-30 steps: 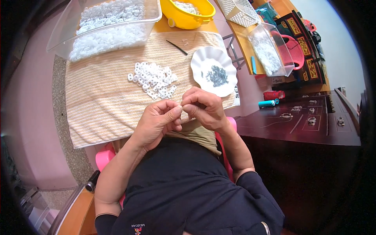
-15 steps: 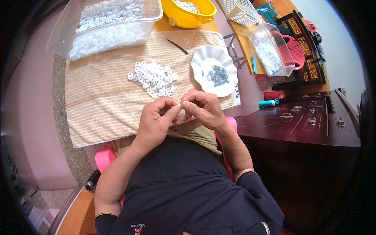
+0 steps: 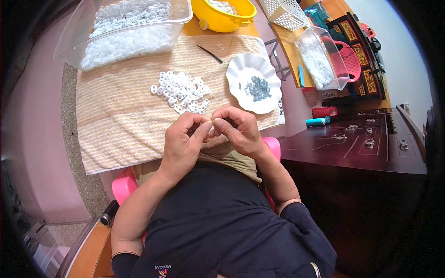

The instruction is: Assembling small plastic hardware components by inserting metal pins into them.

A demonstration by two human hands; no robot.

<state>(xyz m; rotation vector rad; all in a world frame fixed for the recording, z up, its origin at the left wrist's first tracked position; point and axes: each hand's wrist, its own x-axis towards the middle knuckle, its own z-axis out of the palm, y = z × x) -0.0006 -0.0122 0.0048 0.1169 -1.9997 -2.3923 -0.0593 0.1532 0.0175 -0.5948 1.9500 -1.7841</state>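
Note:
Both of my hands meet at the near edge of the towel-covered table, fingertips pinched together. My left hand (image 3: pixel 185 141) is closed, thumb against forefinger. Touching it, my right hand (image 3: pixel 239 132) pinches in the same way. Whatever sits between the fingertips is too small and covered to make out. Just beyond them lies a pile of small white plastic pieces with holes (image 3: pixel 181 90). To the right stands a white scalloped plate (image 3: pixel 241 67) with a heap of small dark grey bits (image 3: pixel 258 88) in it. A thin black stick (image 3: pixel 210 53) lies behind the pile.
A clear plastic bin (image 3: pixel 183 23) full of white pieces stands at the back left, beside a yellow basin (image 3: pixel 222 24). The striped towel (image 3: pixel 116 111) covers the table. At right are another clear bin (image 3: pixel 340 81) and a dark wooden cabinet (image 3: pixel 320 150).
My hands have shifted very slightly, the joined fingertips moving a little up and left. They stay pinched together. The pile, plate and bins have not moved.

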